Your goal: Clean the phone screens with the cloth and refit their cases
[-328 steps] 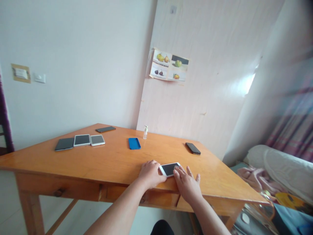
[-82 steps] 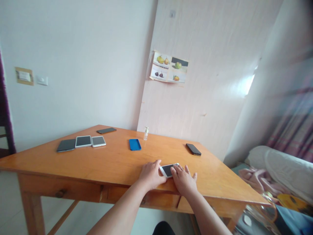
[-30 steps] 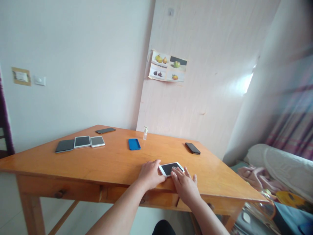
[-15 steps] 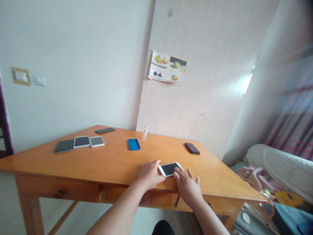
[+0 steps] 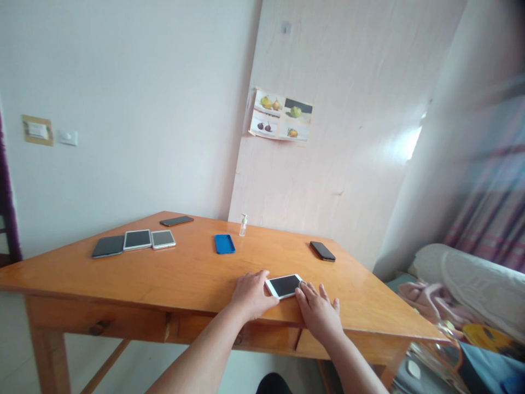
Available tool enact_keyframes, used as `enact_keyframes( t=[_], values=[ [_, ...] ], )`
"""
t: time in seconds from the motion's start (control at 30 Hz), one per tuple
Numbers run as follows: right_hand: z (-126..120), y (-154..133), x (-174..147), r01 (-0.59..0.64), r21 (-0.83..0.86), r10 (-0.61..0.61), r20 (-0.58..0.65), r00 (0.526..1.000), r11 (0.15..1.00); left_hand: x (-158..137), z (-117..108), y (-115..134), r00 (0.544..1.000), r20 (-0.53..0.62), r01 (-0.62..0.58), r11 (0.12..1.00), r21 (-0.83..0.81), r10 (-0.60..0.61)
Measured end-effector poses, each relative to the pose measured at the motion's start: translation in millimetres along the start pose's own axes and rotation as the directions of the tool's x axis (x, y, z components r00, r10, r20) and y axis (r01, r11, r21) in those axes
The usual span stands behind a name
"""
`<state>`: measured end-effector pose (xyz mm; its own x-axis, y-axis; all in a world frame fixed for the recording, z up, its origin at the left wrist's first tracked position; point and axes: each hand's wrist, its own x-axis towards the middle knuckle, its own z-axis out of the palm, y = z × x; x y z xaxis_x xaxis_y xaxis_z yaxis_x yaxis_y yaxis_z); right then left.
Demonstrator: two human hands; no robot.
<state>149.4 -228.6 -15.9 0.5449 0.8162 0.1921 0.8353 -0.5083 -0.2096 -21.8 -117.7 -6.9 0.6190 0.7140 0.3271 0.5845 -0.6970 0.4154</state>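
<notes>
A white-framed smartphone with a dark screen lies face up near the table's front edge. My left hand grips its left end, thumb at the near corner and fingers at the far corner. At the right end, my right hand lies palm down with fingers spread. Its foremost fingertips touch the phone's right edge; a small greyish thing shows by them, too small to make out. Farther back sits an empty blue phone case, open side up.
A clear pump bottle stands behind the case. A black phone lies at the right. At the left are a dark tablet, two white-framed devices and another dark phone. The wooden table has front drawers.
My right hand has slid slightly right, off the screen to the phone's right edge. My left hand and the phone have stayed in place.
</notes>
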Motion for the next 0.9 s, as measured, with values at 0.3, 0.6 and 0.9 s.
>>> enact_keyframes(
  t=[0.3,0.6,0.9],
  values=[
    [-1.6,-20.2,-29.5,0.251,0.1,-0.251,-0.014,0.968,0.963,-0.1,0.6,-0.3,1.0,-0.017,-0.009,1.0,-0.005,0.008],
    [0.0,-10.7,-14.5,0.112,0.052,-0.111,-0.033,0.993,0.992,-0.1,0.1,0.2,1.0,-0.015,-0.004,1.0,-0.024,0.003],
    [-4.9,-19.0,-19.8,0.196,0.114,-0.198,0.01,0.98,0.974,-0.8,-1.8,2.2,1.0,-0.002,0.007,1.0,-0.009,-0.008]
  ],
)
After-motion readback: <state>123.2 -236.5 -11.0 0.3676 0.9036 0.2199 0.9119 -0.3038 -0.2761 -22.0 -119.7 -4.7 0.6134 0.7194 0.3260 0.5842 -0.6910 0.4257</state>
